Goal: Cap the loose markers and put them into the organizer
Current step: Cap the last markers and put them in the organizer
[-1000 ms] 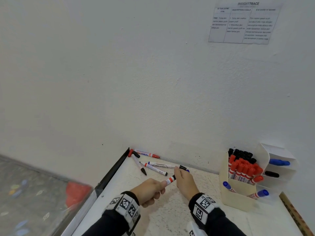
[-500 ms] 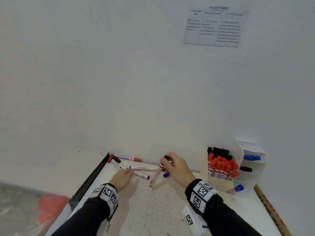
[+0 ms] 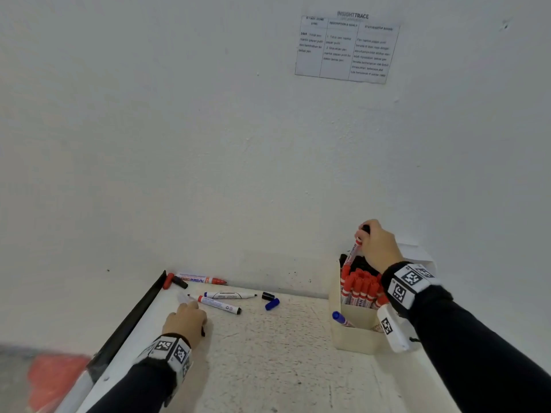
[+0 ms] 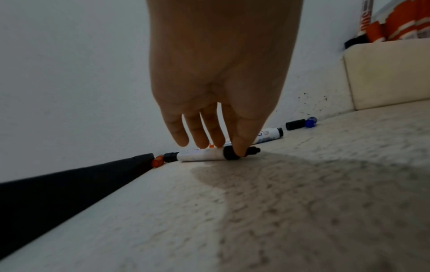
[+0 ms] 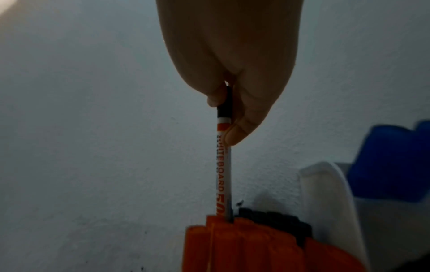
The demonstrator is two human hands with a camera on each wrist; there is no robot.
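My right hand (image 3: 364, 234) (image 5: 229, 119) pinches the black cap end of a red-labelled whiteboard marker (image 3: 354, 253) (image 5: 222, 165). It holds the marker upright with its lower end down among the red-capped markers (image 3: 362, 289) in the cream organizer (image 3: 351, 336). My left hand (image 3: 186, 318) (image 4: 216, 145) is low on the table with straight fingers. Its thumb tip lies on the collar of an uncapped black marker (image 4: 202, 155), which the hand mostly hides in the head view.
Loose on the white table (image 3: 268, 368) are a red-banded marker (image 3: 219, 304), an uncapped marker (image 3: 229, 295), a red Artline marker (image 3: 199, 278), a black cap (image 3: 267, 296) and a blue cap (image 3: 272, 304). The wall is close behind. A black edge (image 3: 131, 320) bounds the left.
My left hand let go of the red-labelled marker and moved left onto the black marker. My right hand carried the red-labelled marker right and up, over the organizer.
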